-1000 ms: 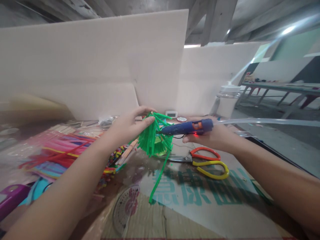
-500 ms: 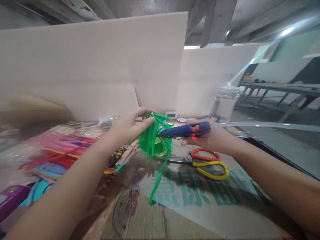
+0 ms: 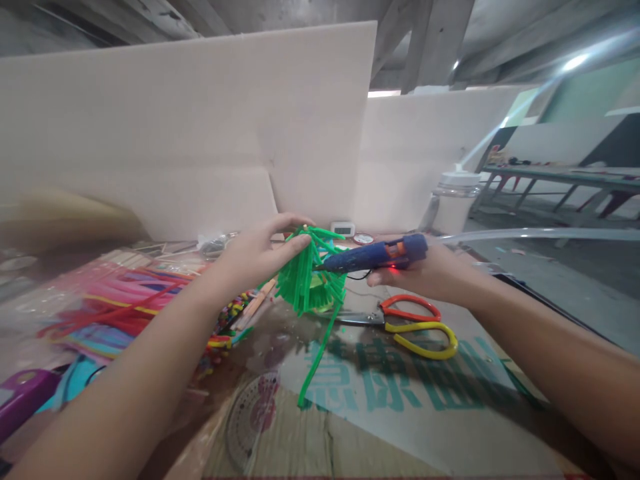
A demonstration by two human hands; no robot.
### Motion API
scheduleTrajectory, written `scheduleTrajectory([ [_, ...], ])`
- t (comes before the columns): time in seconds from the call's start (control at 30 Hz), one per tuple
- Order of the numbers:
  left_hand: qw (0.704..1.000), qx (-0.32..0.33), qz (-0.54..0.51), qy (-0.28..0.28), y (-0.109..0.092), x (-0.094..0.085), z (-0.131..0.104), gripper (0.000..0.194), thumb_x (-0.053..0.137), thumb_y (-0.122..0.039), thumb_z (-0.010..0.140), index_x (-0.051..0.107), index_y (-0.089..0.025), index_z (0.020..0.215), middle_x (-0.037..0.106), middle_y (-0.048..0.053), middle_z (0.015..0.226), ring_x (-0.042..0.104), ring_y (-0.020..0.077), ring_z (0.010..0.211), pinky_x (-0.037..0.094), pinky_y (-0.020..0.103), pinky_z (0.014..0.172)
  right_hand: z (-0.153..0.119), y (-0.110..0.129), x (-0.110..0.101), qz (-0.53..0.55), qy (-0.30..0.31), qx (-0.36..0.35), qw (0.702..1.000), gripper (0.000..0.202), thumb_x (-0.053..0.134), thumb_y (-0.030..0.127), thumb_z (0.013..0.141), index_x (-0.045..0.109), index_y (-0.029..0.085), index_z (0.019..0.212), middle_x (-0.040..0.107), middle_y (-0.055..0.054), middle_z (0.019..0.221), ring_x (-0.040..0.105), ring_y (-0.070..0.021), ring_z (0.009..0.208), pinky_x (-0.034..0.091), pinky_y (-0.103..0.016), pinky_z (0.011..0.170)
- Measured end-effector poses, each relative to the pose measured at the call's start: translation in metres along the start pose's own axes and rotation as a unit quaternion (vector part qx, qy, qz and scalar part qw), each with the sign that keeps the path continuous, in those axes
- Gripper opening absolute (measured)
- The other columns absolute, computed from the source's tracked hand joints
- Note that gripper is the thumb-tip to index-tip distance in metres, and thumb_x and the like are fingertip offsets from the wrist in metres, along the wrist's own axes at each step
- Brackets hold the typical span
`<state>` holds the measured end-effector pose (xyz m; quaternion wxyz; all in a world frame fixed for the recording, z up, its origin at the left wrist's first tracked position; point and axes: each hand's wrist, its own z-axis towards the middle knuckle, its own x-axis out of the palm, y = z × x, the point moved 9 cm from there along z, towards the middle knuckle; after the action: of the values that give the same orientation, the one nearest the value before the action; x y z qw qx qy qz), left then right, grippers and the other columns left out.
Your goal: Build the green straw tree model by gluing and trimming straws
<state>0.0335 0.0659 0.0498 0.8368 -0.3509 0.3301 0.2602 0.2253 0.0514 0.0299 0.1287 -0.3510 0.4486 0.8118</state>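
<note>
A bundle of bright green pipe cleaners [image 3: 303, 287], shaped into a rounded fringe, is pinched between the thumb and fingers of my left hand [image 3: 273, 250]. One green strand trails from it down to the table. My right hand [image 3: 425, 273] is wrapped round a blue hot glue gun [image 3: 373, 255], with a red light glowing on its side and a clear glue stick [image 3: 540, 233] running out of its back end. The gun's nozzle points left at the green strands, very close to them; whether it touches cannot be made out.
Scissors [image 3: 420, 340] with orange and yellow handles lie below the glue gun. Colourful pipe cleaners [image 3: 135, 300] in plastic spread out at left, beside a purple tool [image 3: 30, 393]. A protractor [image 3: 247, 413] lies in front. A small white digital clock [image 3: 343, 230] and a lidded jar [image 3: 455, 203] stand behind.
My right hand and the glue gun have shifted slightly up and to the right, and the glue stick's tail has risen. My left hand and the green bundle have stayed in place.
</note>
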Motion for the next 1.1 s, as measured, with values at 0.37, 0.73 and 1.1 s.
scheduleTrajectory([
  [0.37,1.000,-0.004,0.007,0.004,-0.0008,0.0000,-0.0009,0.036,0.053,-0.048,0.092,0.066,-0.028,0.118,0.071,-0.001,0.113,0.065,0.0205,0.103,0.049,0.032,0.092,0.0014,0.0045,-0.0011,0.000,-0.009,-0.029,1.000,0.029,0.077,0.037,0.071,0.074,0.025,0.098,0.077,-0.001,0.088,0.071,-0.0232,0.084,0.058,-0.030,0.068],
  [0.73,1.000,-0.004,0.009,0.003,-0.0013,-0.0003,-0.0010,0.033,0.053,-0.045,0.093,0.066,-0.026,0.117,0.072,-0.001,0.110,0.066,0.0188,0.098,0.049,0.030,0.092,0.0018,0.0012,-0.0027,-0.017,-0.026,-0.034,0.999,0.024,0.078,0.039,0.070,0.073,0.025,0.090,0.076,-0.001,0.083,0.070,-0.0221,0.078,0.058,-0.030,0.067],
  [1.1,1.000,0.006,0.002,0.007,-0.0050,0.0003,-0.0012,0.035,0.051,-0.045,0.093,0.066,-0.025,0.117,0.071,0.001,0.112,0.064,0.0207,0.102,0.049,0.031,0.094,0.0010,0.0014,-0.0004,-0.047,-0.011,-0.036,0.998,0.034,0.079,0.045,0.070,0.073,0.024,0.097,0.074,-0.002,0.084,0.070,-0.0236,0.085,0.058,-0.032,0.073],
])
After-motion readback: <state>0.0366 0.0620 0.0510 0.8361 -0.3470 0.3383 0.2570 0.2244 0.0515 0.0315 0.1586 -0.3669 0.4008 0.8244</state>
